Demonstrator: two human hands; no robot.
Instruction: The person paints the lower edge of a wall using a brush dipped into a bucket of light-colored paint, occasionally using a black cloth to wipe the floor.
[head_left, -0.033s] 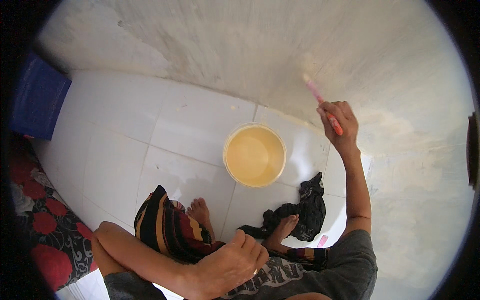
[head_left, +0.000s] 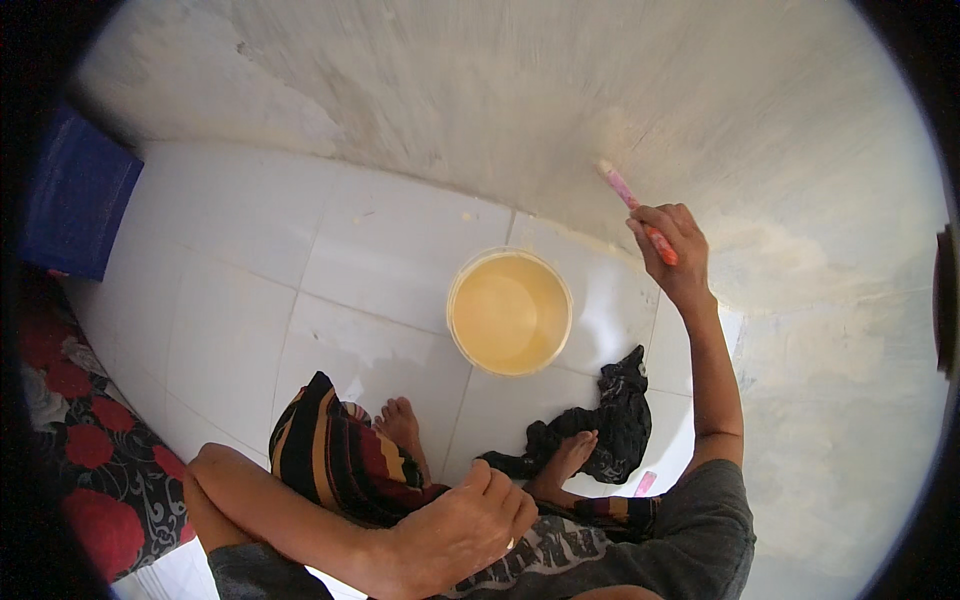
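Note:
My right hand [head_left: 676,250] is closed around the orange-red handle of a paintbrush [head_left: 620,188]. Its pale-tipped bristles meet the grey, patchily coated wall [head_left: 480,100]. On the floor below the brush stands a round bucket [head_left: 453,335] of creamy yellow paint [head_left: 505,310]. My left hand [head_left: 465,530] rests near my lap with its fingers curled in. Nothing shows sticking out of it, though its palm side is hidden.
A crumpled black cloth [head_left: 615,420] lies by my right foot on the white tiles [head_left: 235,215]. Behind it is a small pink object [head_left: 646,484]. At the left are a dark blue box-like object [head_left: 75,195] and a red-flowered black fabric [head_left: 100,450].
My right hand and the paintbrush have shifted slightly to the left, and the brush tip sits a little lower in the picture. My left hand and the bucket have stayed put.

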